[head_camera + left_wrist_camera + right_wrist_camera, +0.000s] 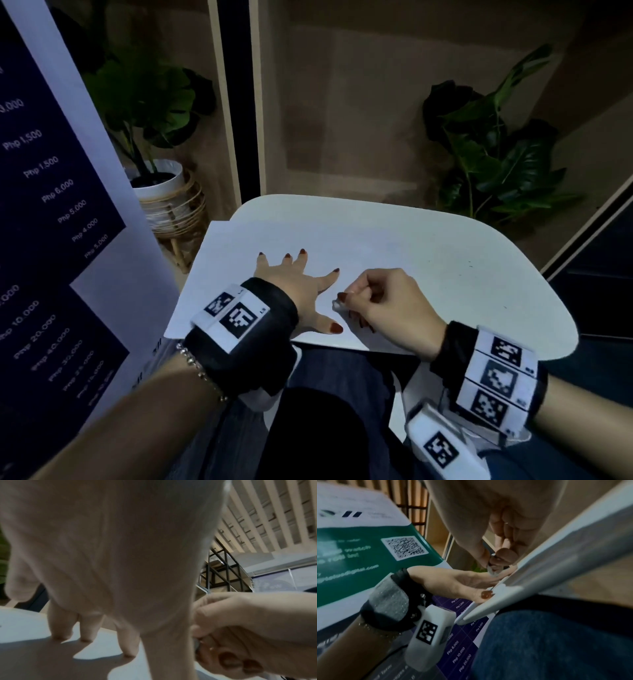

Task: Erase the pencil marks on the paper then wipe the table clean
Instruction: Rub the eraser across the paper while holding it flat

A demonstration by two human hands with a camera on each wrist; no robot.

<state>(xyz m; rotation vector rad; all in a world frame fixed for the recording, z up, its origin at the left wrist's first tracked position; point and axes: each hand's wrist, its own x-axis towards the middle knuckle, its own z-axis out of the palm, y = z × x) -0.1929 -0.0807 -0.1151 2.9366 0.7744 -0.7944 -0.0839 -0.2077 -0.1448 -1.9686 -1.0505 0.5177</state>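
My left hand (pixel 294 284) lies flat on the paper (pixel 376 246); right hand (pixel 387 301) pinches the eraser (pixel 338 304); paper overhangs the surface (pixel 513 274) at left, so hard rubbing could crease or tear it.

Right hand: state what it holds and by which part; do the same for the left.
The right hand pinches a small white eraser near its upper end, tip on the white paper sheet. The left hand holds nothing, pressing flat on the sheet.

The left hand (pixel 301 287) lies spread on the paper (pixel 359 246) near the worktop's (pixel 496 274) near-left edge, the right hand (pixel 387 301) just beside it; paper toward the far edge lies bare; the right edge holds only specks.
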